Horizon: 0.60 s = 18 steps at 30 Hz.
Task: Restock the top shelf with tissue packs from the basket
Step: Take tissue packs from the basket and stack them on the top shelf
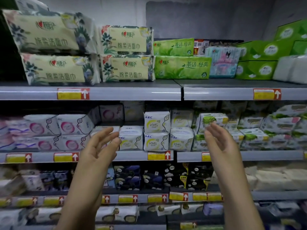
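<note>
Head view: top shelf [132, 94] labels [73, 93] illegible.

The top shelf [132, 93] carries cream floral packs [127, 68] stacked two high at left, green packs [182, 68] beside them, then a pastel pack [223, 63], green boxes [255, 70] and white packs [290, 68].

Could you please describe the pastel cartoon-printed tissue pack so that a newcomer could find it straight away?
Look at the grey top shelf, right-hand bay. Between the bright green leaf-printed soft packs and the green cardboard boxes stands the pastel blue-and-pink plastic pack. It alone carries a cartoon figure.
</note>
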### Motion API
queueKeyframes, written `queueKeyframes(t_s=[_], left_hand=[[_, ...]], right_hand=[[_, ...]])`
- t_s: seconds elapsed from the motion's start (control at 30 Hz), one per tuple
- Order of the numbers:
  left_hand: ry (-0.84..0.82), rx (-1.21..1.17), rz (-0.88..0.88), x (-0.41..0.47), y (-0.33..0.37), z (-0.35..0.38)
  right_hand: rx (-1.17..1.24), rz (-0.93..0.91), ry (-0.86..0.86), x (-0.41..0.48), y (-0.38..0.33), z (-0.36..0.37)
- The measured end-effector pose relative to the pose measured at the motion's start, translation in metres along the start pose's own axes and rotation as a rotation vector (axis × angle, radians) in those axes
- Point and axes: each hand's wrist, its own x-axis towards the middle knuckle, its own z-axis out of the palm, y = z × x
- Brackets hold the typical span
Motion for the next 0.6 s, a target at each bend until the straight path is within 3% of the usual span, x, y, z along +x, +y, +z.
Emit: queueKeyframes(t_s=[0.6], left_hand=[[0.059, 0.007, -0.045, 0.018, -0.031, -0.014]], right_hand=[[-0.156, 0.023, -0.002, 0.006, 0.032, 0.005]])
